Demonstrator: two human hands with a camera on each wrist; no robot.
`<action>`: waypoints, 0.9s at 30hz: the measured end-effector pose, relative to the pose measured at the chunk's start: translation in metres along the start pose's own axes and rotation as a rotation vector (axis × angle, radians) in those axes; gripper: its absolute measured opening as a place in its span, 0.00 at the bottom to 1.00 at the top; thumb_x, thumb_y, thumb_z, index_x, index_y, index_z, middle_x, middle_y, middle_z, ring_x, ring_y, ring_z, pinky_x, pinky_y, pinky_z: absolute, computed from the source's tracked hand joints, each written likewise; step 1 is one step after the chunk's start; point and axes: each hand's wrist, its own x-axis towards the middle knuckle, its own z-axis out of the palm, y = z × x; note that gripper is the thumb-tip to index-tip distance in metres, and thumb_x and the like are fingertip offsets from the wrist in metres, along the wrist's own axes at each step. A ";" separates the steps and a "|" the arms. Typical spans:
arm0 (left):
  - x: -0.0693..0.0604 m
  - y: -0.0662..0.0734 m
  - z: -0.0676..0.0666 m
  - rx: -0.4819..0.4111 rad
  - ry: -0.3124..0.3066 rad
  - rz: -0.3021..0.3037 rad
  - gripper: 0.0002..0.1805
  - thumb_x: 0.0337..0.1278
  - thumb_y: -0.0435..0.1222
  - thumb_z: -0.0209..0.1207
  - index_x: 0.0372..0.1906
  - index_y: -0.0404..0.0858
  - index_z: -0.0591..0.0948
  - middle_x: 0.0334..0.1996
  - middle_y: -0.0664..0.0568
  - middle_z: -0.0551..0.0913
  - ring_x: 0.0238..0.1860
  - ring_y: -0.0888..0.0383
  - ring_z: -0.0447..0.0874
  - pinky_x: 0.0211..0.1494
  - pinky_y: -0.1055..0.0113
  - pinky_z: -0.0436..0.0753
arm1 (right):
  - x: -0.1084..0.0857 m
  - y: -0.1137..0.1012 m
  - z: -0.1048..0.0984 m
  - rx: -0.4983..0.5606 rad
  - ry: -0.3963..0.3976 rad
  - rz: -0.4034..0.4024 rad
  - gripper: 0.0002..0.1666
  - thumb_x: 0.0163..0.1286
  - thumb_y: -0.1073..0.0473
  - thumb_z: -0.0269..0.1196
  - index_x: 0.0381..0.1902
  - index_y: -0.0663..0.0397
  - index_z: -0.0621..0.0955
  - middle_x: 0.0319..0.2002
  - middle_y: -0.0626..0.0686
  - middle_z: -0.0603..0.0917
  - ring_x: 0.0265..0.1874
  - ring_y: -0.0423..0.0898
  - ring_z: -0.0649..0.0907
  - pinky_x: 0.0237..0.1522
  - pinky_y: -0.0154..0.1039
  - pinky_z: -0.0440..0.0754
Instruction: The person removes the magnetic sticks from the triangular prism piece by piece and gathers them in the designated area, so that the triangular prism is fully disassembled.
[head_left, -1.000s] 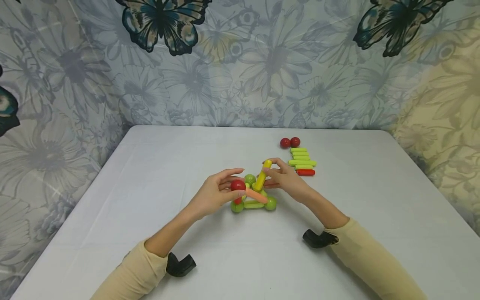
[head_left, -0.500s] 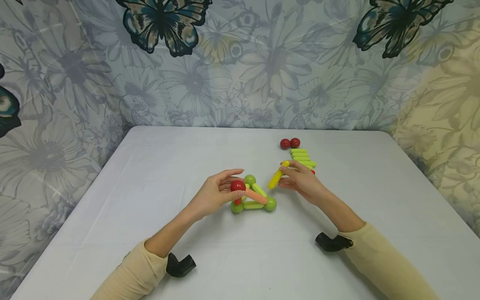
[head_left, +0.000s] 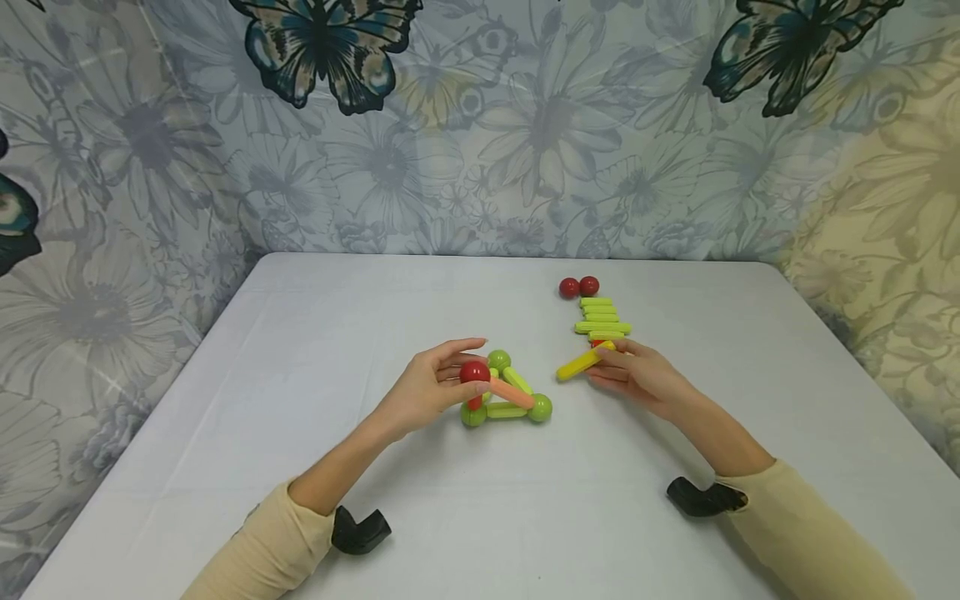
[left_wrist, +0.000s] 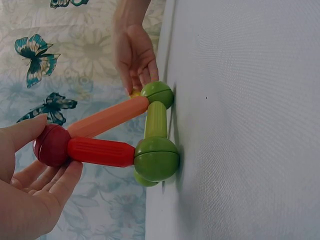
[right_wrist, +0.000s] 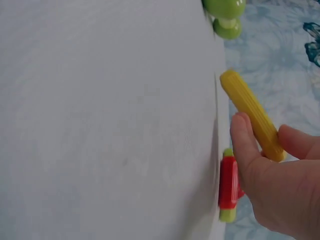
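Note:
My left hand (head_left: 429, 388) pinches a red ball (left_wrist: 52, 145) at the top of a small frame. From that ball a red rod (left_wrist: 101, 152) and an orange rod (left_wrist: 109, 117) slope down to green balls (left_wrist: 156, 159). Light-green rods (head_left: 507, 410) join the green balls at the base, which sits on the table. Off to the right, my right hand (head_left: 643, 375) holds a yellow rod (right_wrist: 252, 115) between thumb and fingers, apart from the frame. The yellow rod is tilted above the table, beside the loose rods.
Behind my right hand lies a row of light-green rods (head_left: 602, 327), with a red rod (right_wrist: 228, 182) at its near end, partly hidden in the head view. Two red balls (head_left: 579, 287) rest beyond the row. A white cloth (head_left: 337, 308) covers the table; a patterned wall stands behind.
My right hand has drawn the yellow rod away from the frame, rightward and lower, to near the loose rods. My left hand stays at the red ball.

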 end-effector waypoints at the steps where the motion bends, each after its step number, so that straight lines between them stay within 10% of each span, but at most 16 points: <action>1: 0.000 0.000 0.000 0.000 -0.001 0.000 0.32 0.55 0.33 0.66 0.66 0.40 0.70 0.57 0.41 0.76 0.54 0.51 0.78 0.52 0.66 0.79 | -0.002 0.000 -0.003 0.013 0.006 0.011 0.22 0.74 0.60 0.55 0.57 0.62 0.60 0.46 0.57 0.77 0.45 0.48 0.83 0.55 0.44 0.74; 9: 0.000 0.000 -0.001 -0.001 -0.010 0.009 0.33 0.56 0.33 0.66 0.67 0.40 0.69 0.58 0.39 0.75 0.54 0.51 0.78 0.52 0.65 0.79 | -0.009 -0.001 -0.021 -0.039 0.076 0.090 0.38 0.74 0.58 0.55 0.70 0.65 0.48 0.40 0.50 0.83 0.42 0.48 0.85 0.50 0.42 0.79; 17: -0.001 -0.001 -0.001 0.000 -0.012 0.009 0.33 0.56 0.33 0.66 0.67 0.40 0.69 0.58 0.39 0.75 0.54 0.51 0.78 0.53 0.65 0.79 | -0.007 0.000 -0.033 0.034 0.122 0.143 0.16 0.73 0.59 0.55 0.53 0.59 0.64 0.36 0.52 0.86 0.38 0.44 0.86 0.47 0.36 0.80; 27: 0.001 -0.002 -0.001 0.002 -0.018 0.017 0.33 0.56 0.33 0.66 0.67 0.40 0.69 0.57 0.39 0.75 0.52 0.51 0.79 0.51 0.65 0.80 | -0.002 -0.001 -0.038 0.117 0.175 0.150 0.17 0.73 0.62 0.54 0.55 0.59 0.64 0.33 0.52 0.86 0.36 0.42 0.86 0.47 0.33 0.80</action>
